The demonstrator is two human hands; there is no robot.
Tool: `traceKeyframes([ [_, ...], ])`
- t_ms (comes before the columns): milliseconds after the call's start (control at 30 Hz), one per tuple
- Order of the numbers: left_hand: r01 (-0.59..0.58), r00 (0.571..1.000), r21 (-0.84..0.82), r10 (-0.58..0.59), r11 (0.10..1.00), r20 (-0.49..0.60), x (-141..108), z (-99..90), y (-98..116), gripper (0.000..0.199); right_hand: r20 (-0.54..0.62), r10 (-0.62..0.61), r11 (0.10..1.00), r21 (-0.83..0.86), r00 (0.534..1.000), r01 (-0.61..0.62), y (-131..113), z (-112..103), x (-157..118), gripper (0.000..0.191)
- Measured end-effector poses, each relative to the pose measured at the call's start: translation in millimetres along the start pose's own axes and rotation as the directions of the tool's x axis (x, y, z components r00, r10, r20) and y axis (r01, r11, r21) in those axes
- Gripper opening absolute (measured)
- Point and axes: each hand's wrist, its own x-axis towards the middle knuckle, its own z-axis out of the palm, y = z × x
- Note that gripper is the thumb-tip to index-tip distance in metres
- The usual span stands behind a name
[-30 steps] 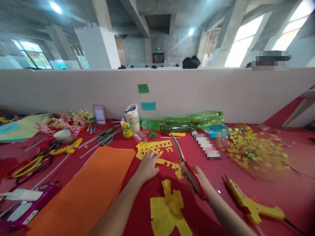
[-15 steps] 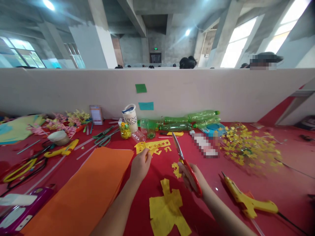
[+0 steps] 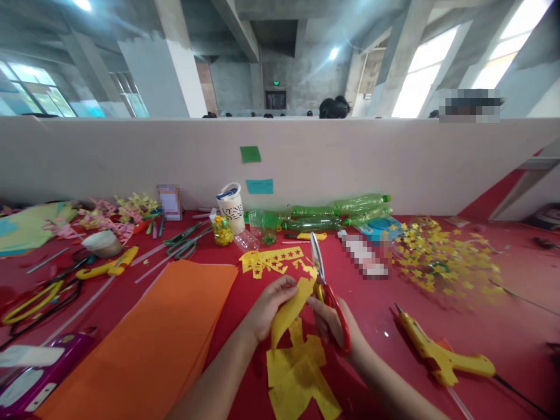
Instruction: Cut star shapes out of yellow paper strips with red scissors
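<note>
My left hand (image 3: 270, 302) is closed on a yellow strip (image 3: 289, 315), fabric or paper, which stands up in front of me. My right hand (image 3: 329, 322) grips a pair of scissors (image 3: 343, 326) with red handles, blades pointing up and away. The strip's upper end lies close beside the blades; I cannot tell whether they touch. Below both hands, larger cut yellow pieces (image 3: 297, 379) overlap on the red table. Just beyond my left hand lie yellow scraps (image 3: 280, 255) with star-shaped holes.
Orange sheets (image 3: 161, 326) lie at left. A yellow glue gun (image 3: 441, 350) and wired yellow stars (image 3: 441, 256) are at right. Along the white partition (image 3: 350, 157) stand a cup (image 3: 231, 210) and green bottles (image 3: 312, 223). More scissors (image 3: 186, 242) and a yellow-handled tool (image 3: 111, 263) lie left.
My left hand has come back from the star-holed scraps and now holds a yellow strip up beside the scissors. The scissors have shifted slightly, staying in my right hand.
</note>
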Motion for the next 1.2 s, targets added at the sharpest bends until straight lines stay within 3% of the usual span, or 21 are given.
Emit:
traceKeyframes([
  [100,0.086,0.988,-0.109,-0.071,0.99,0.138,2,-2.4,-3,0.016,-0.031,-0.035,0.999,0.015,0.999,0.036,2,0,1,0.03],
  [200,0.305,0.915,-0.16,-0.241,0.939,0.324,2,-8.4,2,0.01,-0.035,-0.057,0.998,0.028,0.998,0.058,2,-3,4,0.026],
  [267,0.408,0.864,-0.178,-0.315,0.895,0.393,2,-10.3,5,0.009,0.009,-0.056,0.998,0.035,0.998,0.056,2,-4,5,0.027],
  [367,0.478,0.838,-0.241,-0.355,0.845,0.415,1,-10.9,6,0.006,0.098,-0.046,0.998,0.045,0.994,0.041,2,-4,6,0.028],
  [467,0.512,0.825,-0.288,-0.371,0.809,0.426,1,-11.7,6,0.008,0.091,-0.028,0.999,0.04,0.995,0.025,3,-2,5,0.027],
  [633,0.513,0.825,-0.292,-0.37,0.807,0.427,1,-10.4,4,0.012,0.091,-0.021,1.0,0.014,0.996,0.02,3,-3,4,0.05],
  [767,0.426,0.871,-0.198,-0.341,0.883,0.354,0,-6.8,1,0.016,0.084,-0.021,0.999,-0.023,0.996,0.023,1,-4,3,0.053],
  [867,0.242,0.948,-0.054,-0.224,0.969,0.227,-3,-4.5,0,0.035,0.008,-0.004,0.997,-0.071,1.0,0.005,4,-4,3,0.048],
  [933,0.109,0.983,0.085,-0.12,0.99,0.14,-6,-2.3,1,0.034,-0.025,0.006,0.996,-0.094,1.0,-0.008,7,-4,4,0.042],
  [1067,-0.104,0.987,0.39,0.047,0.915,0.152,-7,1.7,4,0.024,-0.046,-0.009,0.994,-0.113,0.999,0.004,7,-4,4,0.037],
  [1133,-0.169,0.984,0.428,0.126,0.888,0.127,-5,-0.3,6,0.028,-0.043,-0.038,0.993,-0.117,0.998,0.032,1,-6,2,0.038],
  [1200,-0.202,0.977,0.405,0.21,0.892,0.026,-2,-6.1,8,0.03,-0.002,-0.058,0.987,-0.153,0.998,0.057,-7,-10,0,0.039],
])
